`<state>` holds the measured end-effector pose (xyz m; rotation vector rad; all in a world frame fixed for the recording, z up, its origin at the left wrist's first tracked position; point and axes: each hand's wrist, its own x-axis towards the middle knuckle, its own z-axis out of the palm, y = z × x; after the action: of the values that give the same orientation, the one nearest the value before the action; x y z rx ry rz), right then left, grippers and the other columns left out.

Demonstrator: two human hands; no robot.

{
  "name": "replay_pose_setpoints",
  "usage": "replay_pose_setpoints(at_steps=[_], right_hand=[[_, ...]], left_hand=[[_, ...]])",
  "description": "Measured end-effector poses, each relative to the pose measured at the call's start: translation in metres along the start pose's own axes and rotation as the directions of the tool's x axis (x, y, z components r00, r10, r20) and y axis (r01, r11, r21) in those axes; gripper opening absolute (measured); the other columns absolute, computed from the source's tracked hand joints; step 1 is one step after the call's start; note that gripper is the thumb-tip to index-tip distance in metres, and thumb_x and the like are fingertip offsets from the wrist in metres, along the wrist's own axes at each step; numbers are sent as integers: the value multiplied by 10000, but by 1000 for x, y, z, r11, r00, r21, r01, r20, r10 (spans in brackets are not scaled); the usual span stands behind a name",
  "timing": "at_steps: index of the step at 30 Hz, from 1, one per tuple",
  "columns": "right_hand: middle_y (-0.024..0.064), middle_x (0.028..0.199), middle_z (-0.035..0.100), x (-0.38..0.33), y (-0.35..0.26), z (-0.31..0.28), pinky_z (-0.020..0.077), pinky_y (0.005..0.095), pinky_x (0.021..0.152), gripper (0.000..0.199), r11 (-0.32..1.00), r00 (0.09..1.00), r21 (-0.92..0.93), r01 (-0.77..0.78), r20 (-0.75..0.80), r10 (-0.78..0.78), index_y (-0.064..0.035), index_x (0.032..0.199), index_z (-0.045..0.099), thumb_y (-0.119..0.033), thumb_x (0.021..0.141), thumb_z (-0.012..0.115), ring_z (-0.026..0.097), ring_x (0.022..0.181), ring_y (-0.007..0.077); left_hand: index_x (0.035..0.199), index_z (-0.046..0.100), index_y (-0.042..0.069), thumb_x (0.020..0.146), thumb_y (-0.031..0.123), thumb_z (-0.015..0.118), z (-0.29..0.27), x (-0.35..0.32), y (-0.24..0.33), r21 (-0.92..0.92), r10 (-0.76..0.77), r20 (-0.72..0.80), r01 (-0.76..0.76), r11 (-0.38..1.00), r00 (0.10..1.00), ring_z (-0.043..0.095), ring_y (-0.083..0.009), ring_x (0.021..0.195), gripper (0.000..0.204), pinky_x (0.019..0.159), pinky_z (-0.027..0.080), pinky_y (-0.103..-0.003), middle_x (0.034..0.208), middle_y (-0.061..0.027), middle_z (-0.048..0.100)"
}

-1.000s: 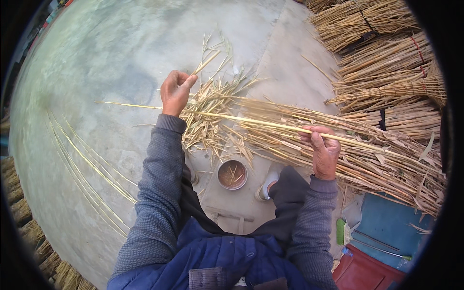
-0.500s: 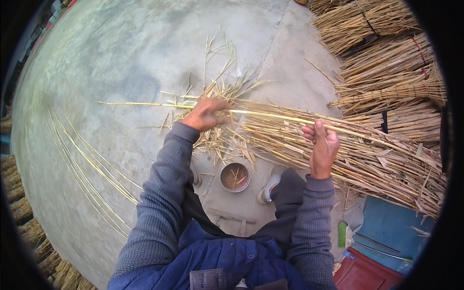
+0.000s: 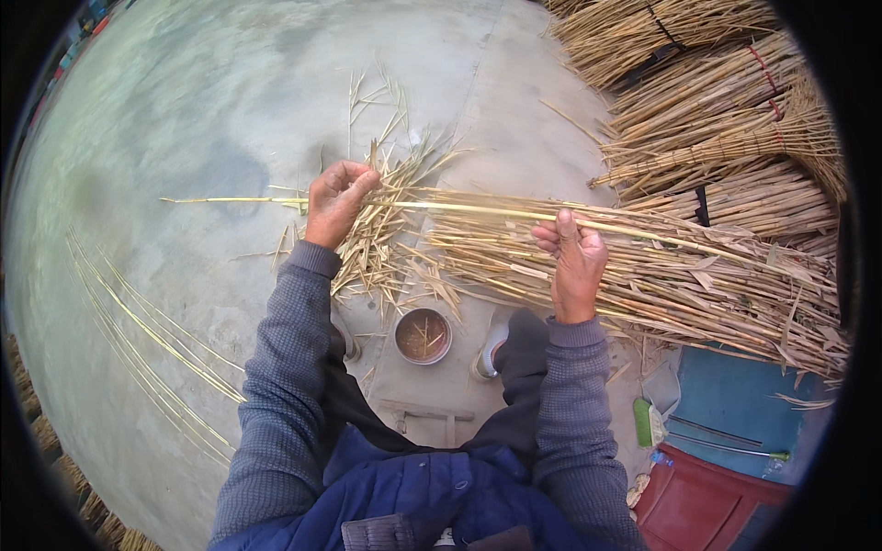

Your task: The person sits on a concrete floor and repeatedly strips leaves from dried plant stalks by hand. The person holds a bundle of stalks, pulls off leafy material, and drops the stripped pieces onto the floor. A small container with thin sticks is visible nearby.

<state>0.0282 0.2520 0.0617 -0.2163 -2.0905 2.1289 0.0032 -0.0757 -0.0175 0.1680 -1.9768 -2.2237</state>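
One long, pale yellow reed stalk [image 3: 469,210] stretches nearly level across both hands, its thin end reaching out to the left. My right hand [image 3: 577,266] pinches it between thumb and fingers, over the reed heap. My left hand [image 3: 336,204] is closed around the stalk farther left, hiding a stretch of it. A short dry brown strip [image 3: 374,153] sticks up by the left thumb; whether it is pinched there I cannot tell. Below the hands lie a large heap of dry reeds [image 3: 661,285] and a pile of stripped leaf scraps [image 3: 377,239].
A round metal bowl [image 3: 423,336] with brownish contents and bits of straw stands between my feet. Several thin peeled stalks [image 3: 152,331] lie at the left. Tied reed bundles [image 3: 707,110] are stacked at the right. A green brush [image 3: 643,422] lies near a red panel [image 3: 694,500].
The left hand has turned more upright, and a brown strip now shows by its thumb. The whole scene has shifted slightly left in view. My right hand keeps its pinch on the stalk.
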Motion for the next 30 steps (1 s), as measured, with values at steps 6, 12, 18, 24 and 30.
replay_pose_setpoints(at_steps=[6, 12, 18, 24, 30], right_hand=[[120, 908, 712, -4, 7, 20, 571, 255, 697, 316, 997, 996, 34, -74, 48, 72, -4, 1087, 602, -298, 999, 678, 724, 813, 169], [108, 926, 708, -4, 13, 17, 579, 275, 746, 303, 986, 984, 118, -119, 149, 100, -17, 1115, 586, -283, 1001, 676, 732, 868, 194], [129, 946, 714, 9, -4, -18, 578, 270, 750, 325, 985, 992, 117, -126, -12, 129, 10, 1096, 605, -293, 1000, 675, 729, 863, 195], [125, 928, 721, -12, 12, 20, 577, 264, 701, 305, 987, 974, 70, -146, 184, 131, -7, 1096, 596, -289, 1006, 667, 734, 817, 191], [127, 934, 718, -16, 5, 25, 580, 278, 730, 335, 980, 978, 131, -153, 160, 132, 2, 1104, 598, -311, 1005, 665, 729, 839, 194]], left_hand=[[973, 714, 65, 868, 335, 759, 24, -8, 12, 614, 503, 299, -567, 549, 811, 626, -267, 935, 293, 819, 444, -385, 919, -84, 714], [806, 722, 73, 801, 275, 818, 19, -5, 16, 591, 348, 471, -583, 557, 810, 626, -265, 766, 223, 719, 439, -388, 772, -64, 678], [807, 735, 68, 739, 290, 844, -35, -3, 34, 738, 70, 317, -293, 607, 946, 674, -295, 806, 256, 713, 484, -423, 847, -103, 739], [962, 738, 95, 782, 295, 829, 72, -32, 13, 479, 525, 463, -700, 530, 714, 630, -282, 854, 284, 792, 465, -392, 883, -73, 701], [842, 736, 118, 735, 206, 853, 81, -28, 16, 444, 621, 324, -694, 566, 714, 636, -247, 760, 181, 729, 455, -361, 806, -37, 702]])
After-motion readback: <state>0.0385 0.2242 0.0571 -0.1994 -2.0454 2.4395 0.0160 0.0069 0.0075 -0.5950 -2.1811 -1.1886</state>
